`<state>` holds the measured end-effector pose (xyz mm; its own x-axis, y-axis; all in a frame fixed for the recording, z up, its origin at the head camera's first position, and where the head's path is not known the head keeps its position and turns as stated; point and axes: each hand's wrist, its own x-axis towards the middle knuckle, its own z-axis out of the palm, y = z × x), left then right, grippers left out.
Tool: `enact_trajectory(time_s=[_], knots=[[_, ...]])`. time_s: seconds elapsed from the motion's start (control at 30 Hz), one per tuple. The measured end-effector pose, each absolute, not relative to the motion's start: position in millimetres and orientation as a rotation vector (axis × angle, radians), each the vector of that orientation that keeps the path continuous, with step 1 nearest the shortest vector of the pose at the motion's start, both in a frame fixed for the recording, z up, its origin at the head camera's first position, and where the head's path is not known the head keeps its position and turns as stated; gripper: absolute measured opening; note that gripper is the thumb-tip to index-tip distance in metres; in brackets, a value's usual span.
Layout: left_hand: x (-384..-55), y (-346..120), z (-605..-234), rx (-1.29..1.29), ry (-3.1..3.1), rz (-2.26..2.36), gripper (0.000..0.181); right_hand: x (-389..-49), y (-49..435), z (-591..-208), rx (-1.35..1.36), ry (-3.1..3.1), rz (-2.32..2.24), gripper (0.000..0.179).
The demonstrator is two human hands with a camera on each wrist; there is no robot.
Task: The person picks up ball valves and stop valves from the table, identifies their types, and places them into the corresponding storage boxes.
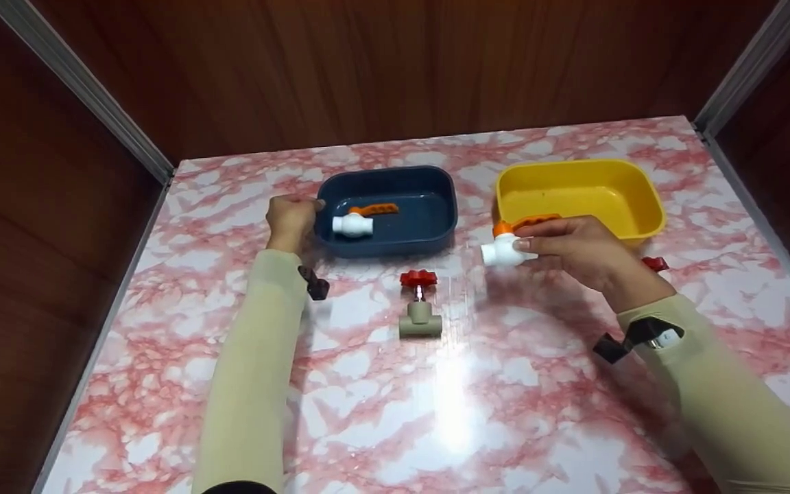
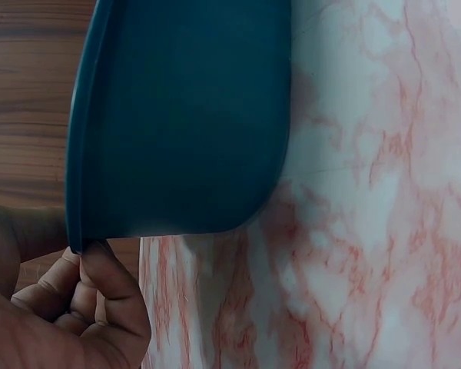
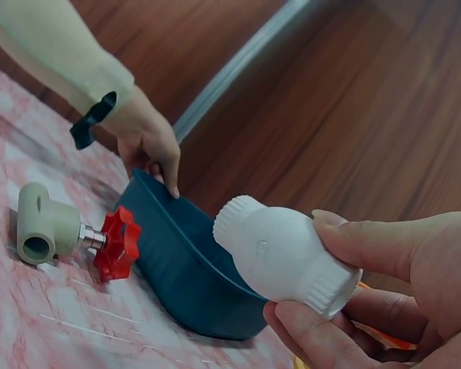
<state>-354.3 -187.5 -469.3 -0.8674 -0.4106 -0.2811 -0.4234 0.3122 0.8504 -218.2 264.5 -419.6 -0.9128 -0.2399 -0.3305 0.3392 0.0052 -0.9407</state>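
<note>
My left hand (image 1: 291, 221) pinches the left rim of a dark blue tub (image 1: 387, 248); the left wrist view shows thumb and fingers (image 2: 115, 300) at the rim's corner. Inside the tub lies a white ball valve (image 1: 352, 226) with an orange lever. In my right hand (image 1: 583, 250) is a second white ball valve (image 1: 505, 251), pinched between thumb and fingers, its orange lever pointing right. That valve is above the table, in front of a yellow tub (image 1: 580, 171). Between the hands a grey-green stop valve (image 1: 420, 324) with a red handwheel (image 3: 117, 243) lies on the table.
Part of another red handwheel (image 1: 655, 263) shows beside the right wrist, mostly hidden behind it. Wooden panels (image 1: 422, 75) close off the back and sides of the pink and white marbled table (image 1: 367, 412).
</note>
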Motion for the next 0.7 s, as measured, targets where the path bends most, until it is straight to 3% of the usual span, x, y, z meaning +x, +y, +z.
enact_trajectory(time_s=[0.13, 0.4, 0.7], knots=[[-369, -198, -486, -0.8, 2.559, 1.657, 0.011, -220, 261, -419, 0.119, 1.889, -1.963, 0.023], [-333, -182, -451, -0.789, 2.542, 1.593, 0.017, -224, 257, -418, 0.167, 1.877, -1.937, 0.018], [-332, -178, -452, -0.753, 2.593, 1.64, 0.015, -226, 253, -417, 0.192, 1.915, -1.92, 0.016]])
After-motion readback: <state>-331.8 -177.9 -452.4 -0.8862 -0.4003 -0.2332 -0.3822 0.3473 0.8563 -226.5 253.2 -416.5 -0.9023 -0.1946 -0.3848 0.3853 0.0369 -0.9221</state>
